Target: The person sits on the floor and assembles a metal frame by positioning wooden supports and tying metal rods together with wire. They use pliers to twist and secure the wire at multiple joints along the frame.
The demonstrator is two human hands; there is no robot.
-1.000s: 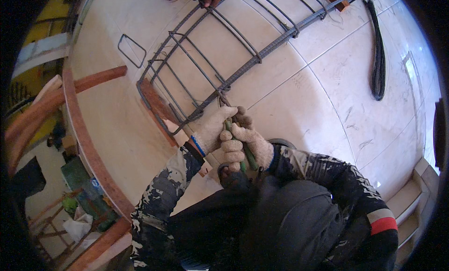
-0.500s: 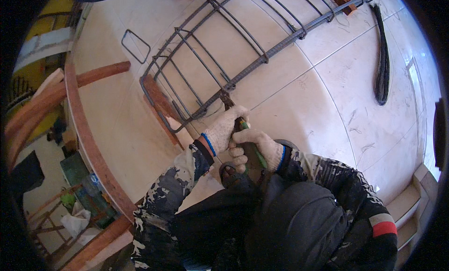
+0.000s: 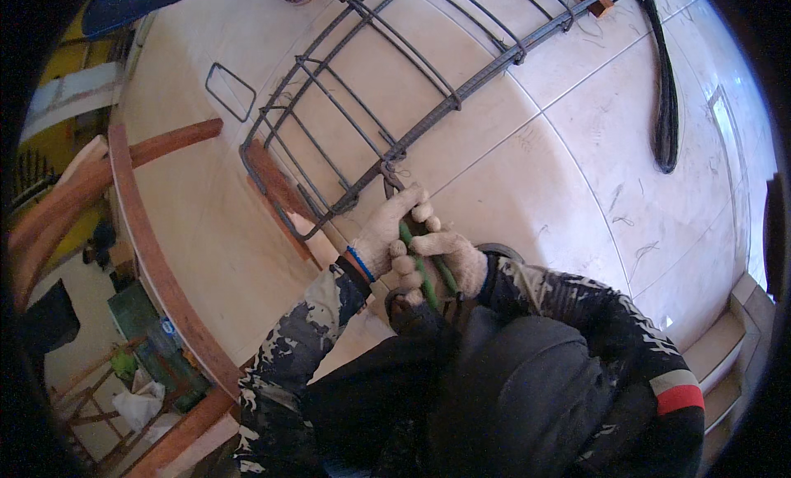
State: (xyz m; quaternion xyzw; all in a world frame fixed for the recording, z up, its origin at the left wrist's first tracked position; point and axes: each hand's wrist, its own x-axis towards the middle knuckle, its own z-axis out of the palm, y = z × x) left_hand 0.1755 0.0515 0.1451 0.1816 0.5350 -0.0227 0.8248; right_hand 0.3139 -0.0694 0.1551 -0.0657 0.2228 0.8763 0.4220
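Knit-gloved hands hold pliers at ribbed rebar.

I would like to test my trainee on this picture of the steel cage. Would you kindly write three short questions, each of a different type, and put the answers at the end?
1. Choose: what colour are the handles of the pincers? a) red b) green c) blue
2. True or false: the bundle of black wire lies on the floor, outside the steel cage.
3. Fill in: the left hand and the right hand both wear pale ____.

Key: 1. b; 2. true; 3. gloves.
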